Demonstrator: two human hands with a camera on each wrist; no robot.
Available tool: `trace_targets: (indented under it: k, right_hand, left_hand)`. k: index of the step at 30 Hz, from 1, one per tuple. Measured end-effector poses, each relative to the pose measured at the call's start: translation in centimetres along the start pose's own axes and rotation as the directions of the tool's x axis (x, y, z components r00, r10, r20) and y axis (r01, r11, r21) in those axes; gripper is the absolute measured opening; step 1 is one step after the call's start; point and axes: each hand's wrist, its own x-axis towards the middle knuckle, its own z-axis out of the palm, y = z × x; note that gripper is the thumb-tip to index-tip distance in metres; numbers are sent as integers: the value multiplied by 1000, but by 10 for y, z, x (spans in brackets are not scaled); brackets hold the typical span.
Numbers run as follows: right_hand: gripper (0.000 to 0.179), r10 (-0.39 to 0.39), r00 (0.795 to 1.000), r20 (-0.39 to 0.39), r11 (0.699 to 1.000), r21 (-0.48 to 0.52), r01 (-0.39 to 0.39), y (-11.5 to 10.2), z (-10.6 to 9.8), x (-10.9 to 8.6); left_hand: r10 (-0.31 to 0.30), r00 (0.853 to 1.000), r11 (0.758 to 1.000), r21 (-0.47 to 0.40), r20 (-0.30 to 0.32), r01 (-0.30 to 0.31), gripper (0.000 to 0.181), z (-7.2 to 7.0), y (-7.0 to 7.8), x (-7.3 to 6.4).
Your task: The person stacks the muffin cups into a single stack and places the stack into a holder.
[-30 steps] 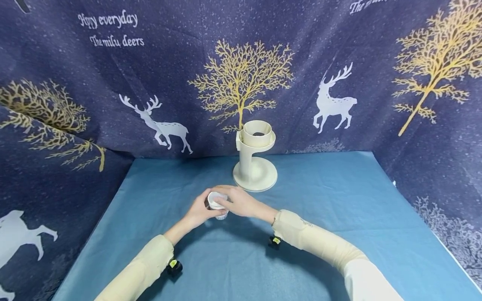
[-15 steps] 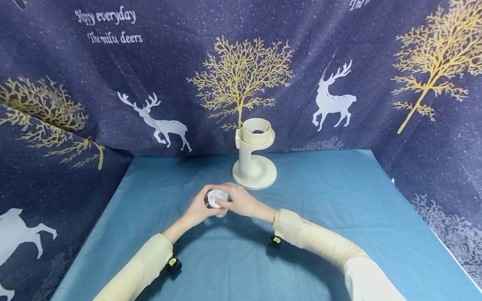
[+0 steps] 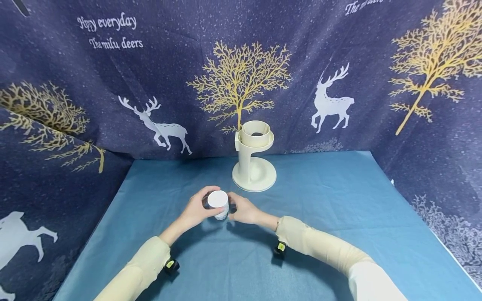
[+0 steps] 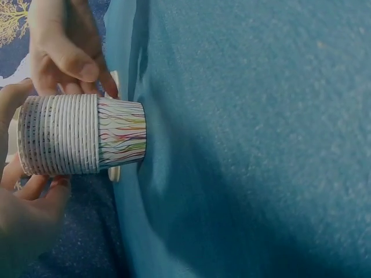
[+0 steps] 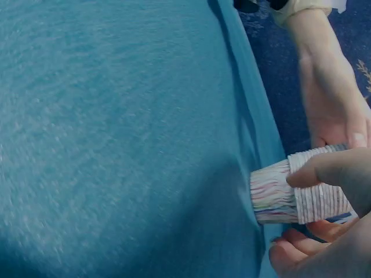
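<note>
A nested stack of white paper cups point(image 3: 218, 200) stands upright at the middle of the table, base down close to the cloth. In the left wrist view the stacked rims and the lowest cup's coloured streaks point(image 4: 123, 133) show. My left hand point(image 3: 196, 209) grips the stack from the left, thumb in front and fingers behind. To the right, my right hand point(image 3: 245, 210) is spread beside the stack, thumb and fingers apart. In the right wrist view its thumb point(image 5: 307, 174) overlaps the cups.
Behind the hands stands a cream holder point(image 3: 244, 165) with a round base and a raised ring bearing a funnel-like cup point(image 3: 256, 134). Blue cloth point(image 3: 320, 188) covers the table. A dark curtain point(image 3: 165, 75) with trees and deer hangs behind, and a black camera sits under each wrist.
My right hand has come off the top of the cup stack and drawn back to its right side, uncovering the white top. My left hand keeps its grip.
</note>
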Motion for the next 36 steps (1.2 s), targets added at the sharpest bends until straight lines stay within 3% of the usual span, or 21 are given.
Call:
trace_targets:
  k: [4, 12, 20, 36]
  right_hand:
    - [67, -26, 1000, -8, 999, -19, 26, 1, 4, 0]
    - [65, -40, 999, -23, 999, 35, 41, 5, 8, 5]
    - [65, -95, 995, -17, 995, 38, 96, 7, 6, 6]
    - [64, -93, 995, -40, 993, 72, 96, 8, -15, -3]
  left_hand:
    - [-3, 1000, 998, 65, 16, 2, 64, 1, -10, 2]
    - [-58, 998, 981, 186, 29, 52, 71, 3, -12, 3]
    - [-98, 995, 971, 219, -6, 97, 67, 5, -12, 3]
    - [-65, 998, 980, 188, -10, 66, 63, 12, -1, 18]
